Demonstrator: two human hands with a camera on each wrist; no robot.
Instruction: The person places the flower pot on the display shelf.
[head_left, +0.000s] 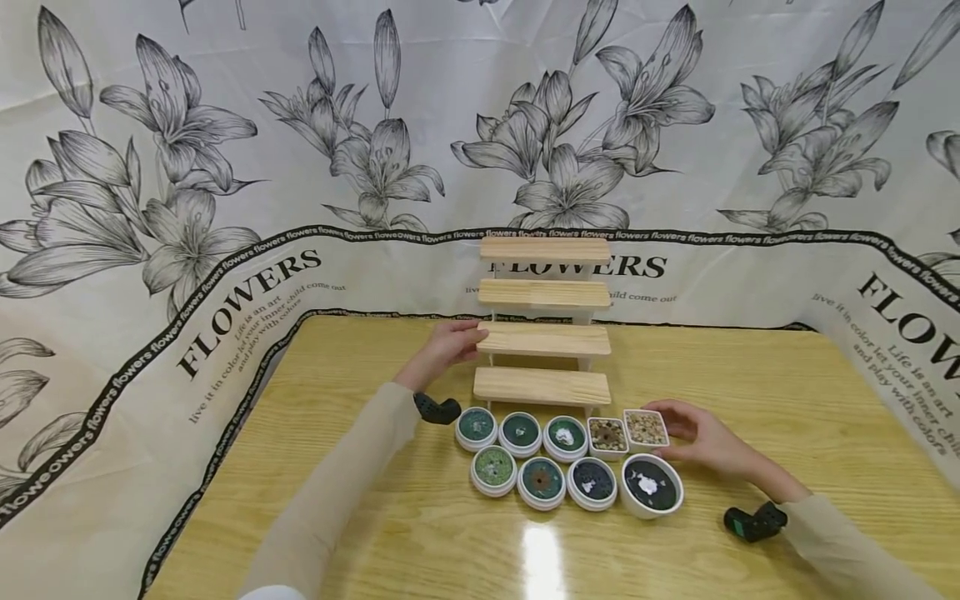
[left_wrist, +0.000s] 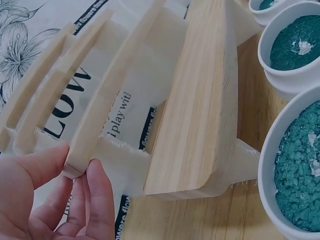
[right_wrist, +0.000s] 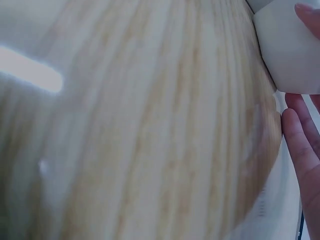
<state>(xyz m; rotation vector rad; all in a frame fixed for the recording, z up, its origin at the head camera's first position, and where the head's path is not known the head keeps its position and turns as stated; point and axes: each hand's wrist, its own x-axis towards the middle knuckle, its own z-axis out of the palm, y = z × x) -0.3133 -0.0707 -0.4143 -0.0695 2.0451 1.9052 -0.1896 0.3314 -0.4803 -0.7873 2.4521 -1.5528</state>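
Your left grip (head_left: pixel 450 342) had the left end of the second shelf up (head_left: pixel 547 340) pinched, on the wooden stand (head_left: pixel 540 386) at the back of the worktop (head_left: pixel 420 533). Right grip (head_left: pixel 693 433) was curled round the square pot (head_left: pixel 636 450) at the right end of the back row, though I couldn't tell how hard it squeezed. Looked to me like one side steadied while the other handled the pot, so a light pinch was plenty; tugging that shelf could've tipped everything. You wanted the pot level, since its pebbles (head_left: pixel 646 427) seemed loose, and your thumb clear of the big round pot (head_left: pixel 637 510) just in front.
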